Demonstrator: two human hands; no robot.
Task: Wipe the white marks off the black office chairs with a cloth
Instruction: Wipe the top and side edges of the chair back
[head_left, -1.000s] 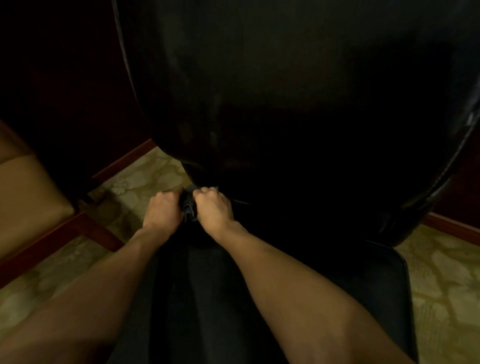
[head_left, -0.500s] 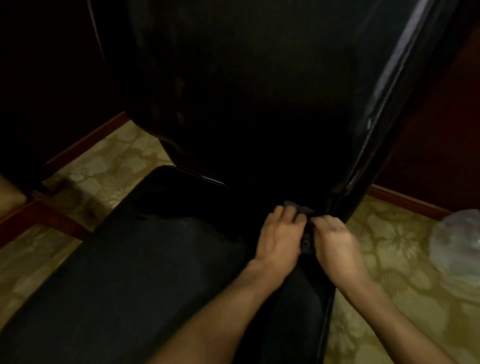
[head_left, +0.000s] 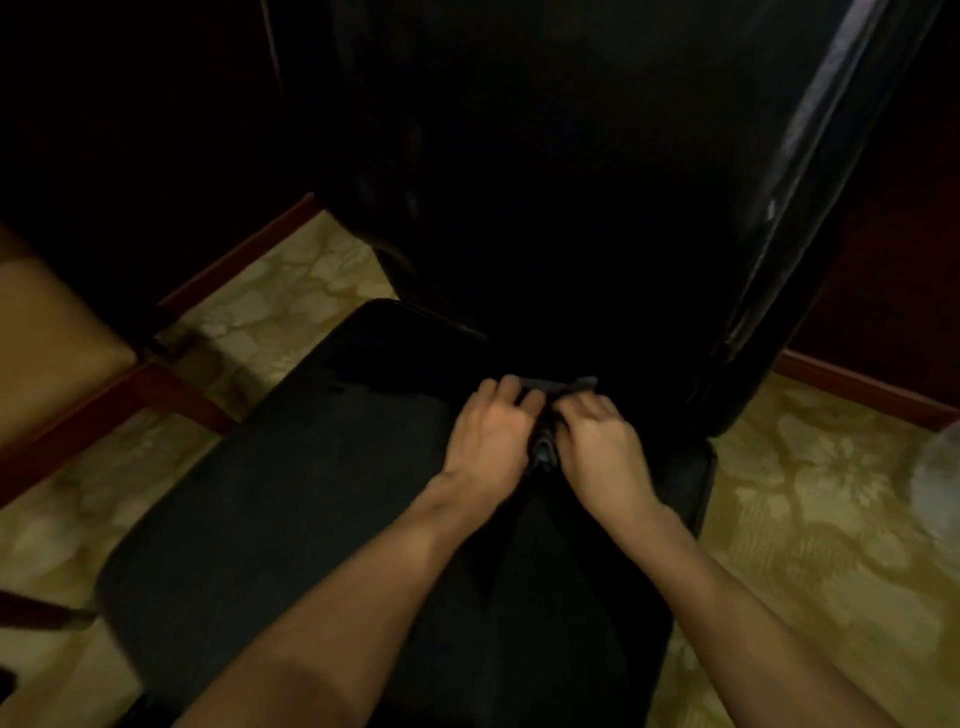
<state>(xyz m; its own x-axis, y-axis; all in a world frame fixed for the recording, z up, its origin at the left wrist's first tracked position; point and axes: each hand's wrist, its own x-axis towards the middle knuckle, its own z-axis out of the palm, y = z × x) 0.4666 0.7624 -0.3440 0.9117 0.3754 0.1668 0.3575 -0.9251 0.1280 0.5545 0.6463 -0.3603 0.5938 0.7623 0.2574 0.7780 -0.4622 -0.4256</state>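
Cloth (head_left: 558, 385) bunched lengthwise along seat's (head_left: 291, 499) back edge, below backrest (head_left: 571, 182); clamped between left hand (head_left: 491, 434) and right hand (head_left: 597, 447), equally near.

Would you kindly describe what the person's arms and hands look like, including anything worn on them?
Both forearms are bare up to the frame edge, with no sleeves visible. The left hand and right hand wear no gloves; no watch, ring or bracelet shows in this dim, slightly blurred picture.
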